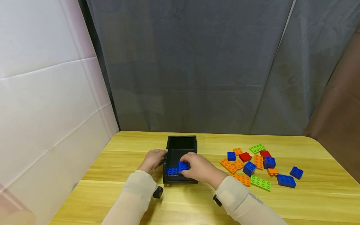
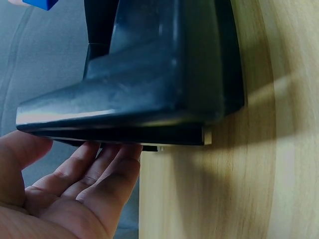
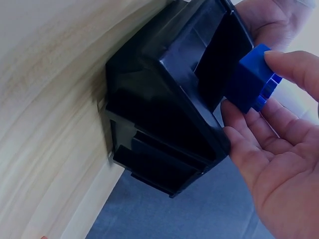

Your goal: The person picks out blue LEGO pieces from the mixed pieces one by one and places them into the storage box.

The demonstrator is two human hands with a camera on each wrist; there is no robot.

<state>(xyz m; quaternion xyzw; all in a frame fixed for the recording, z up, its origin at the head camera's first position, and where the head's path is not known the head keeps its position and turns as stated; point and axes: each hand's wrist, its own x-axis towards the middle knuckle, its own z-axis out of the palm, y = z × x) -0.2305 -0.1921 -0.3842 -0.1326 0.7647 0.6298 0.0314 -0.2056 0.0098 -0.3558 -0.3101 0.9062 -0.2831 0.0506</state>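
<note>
A black plastic bin (image 1: 180, 180) stands on the table, with a blue brick (image 1: 172, 171) lying inside at its near left. My right hand (image 1: 201, 168) pinches another blue brick (image 3: 252, 74) between thumb and fingers, at the bin's open top. In the right wrist view its studs face the palm and the fingertips are right at the bin's rim. My left hand (image 1: 153, 160) is against the bin's left side. The left wrist view shows its fingers (image 2: 112, 172) extended, with the tips touching the outer wall below the rim.
Right of the bin, loose bricks lie scattered on the wooden table (image 1: 112, 175): several orange ones (image 1: 241, 179), several blue ones (image 1: 286, 180), two red ones (image 1: 245, 157) and two light green ones (image 1: 260, 183). A grey curtain (image 1: 182, 68) hangs behind the table.
</note>
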